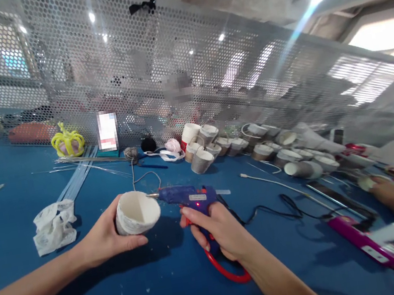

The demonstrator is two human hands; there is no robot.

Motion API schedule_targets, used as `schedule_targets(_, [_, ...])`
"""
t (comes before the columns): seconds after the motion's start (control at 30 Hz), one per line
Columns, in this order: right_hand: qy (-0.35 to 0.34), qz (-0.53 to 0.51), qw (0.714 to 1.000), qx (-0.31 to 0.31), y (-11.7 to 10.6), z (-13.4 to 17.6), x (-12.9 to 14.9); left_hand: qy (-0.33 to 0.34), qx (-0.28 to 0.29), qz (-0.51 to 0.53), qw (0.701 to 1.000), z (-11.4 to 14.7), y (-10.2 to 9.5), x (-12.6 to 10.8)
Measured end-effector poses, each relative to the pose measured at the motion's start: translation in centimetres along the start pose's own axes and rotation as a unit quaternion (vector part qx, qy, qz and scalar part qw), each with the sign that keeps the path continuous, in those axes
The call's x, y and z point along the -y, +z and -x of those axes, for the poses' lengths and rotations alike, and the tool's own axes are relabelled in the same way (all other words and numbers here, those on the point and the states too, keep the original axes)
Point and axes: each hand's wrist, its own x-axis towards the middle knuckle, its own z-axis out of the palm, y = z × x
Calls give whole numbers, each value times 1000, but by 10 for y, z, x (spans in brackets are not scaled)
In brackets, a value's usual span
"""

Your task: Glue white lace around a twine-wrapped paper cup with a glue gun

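Note:
My left hand [115,231] is wrapped round a white paper cup [138,216], tilted so that its open mouth faces up and toward me. My right hand [216,227] grips a blue hot glue gun [186,194] by its handle, with fingers at the red trigger. A small red light glows on the gun, and a clear glue stick [223,192] pokes out of its back. The metal nozzle [153,195] sits at the cup's right rim; whether it touches, I cannot tell. Grey yarn [145,176] runs from a small ball [130,153] to behind the cup.
Several wrapped cups [202,160] stand at the back and right. Crumpled white plastic [55,226] lies left, near clear glue sticks [77,180] and a yellow crown [67,141]. A purple power strip [364,243] lies right, beside another person's hands [389,193]. A perforated metal screen [198,66] stands behind.

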Motion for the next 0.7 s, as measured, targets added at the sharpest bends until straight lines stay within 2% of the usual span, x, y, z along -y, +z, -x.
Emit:
schedule_targets(0.17, [-21,120,992,-18,-2,3,6,-1,5,-26,1000,-1,0,1])
schedule_targets(0.3, [-19,164,986,-18,-3,6,8,-3,10,-32,999,-2,0,2])
schedule_targets(0.6, [-26,137,990,-8,-8,4,4,-2,34,-47,998,-2,-1,0])
schedule_targets(0.7, [-17,91,996,5,-9,3,3,5,27,-41,999,-2,-1,3])
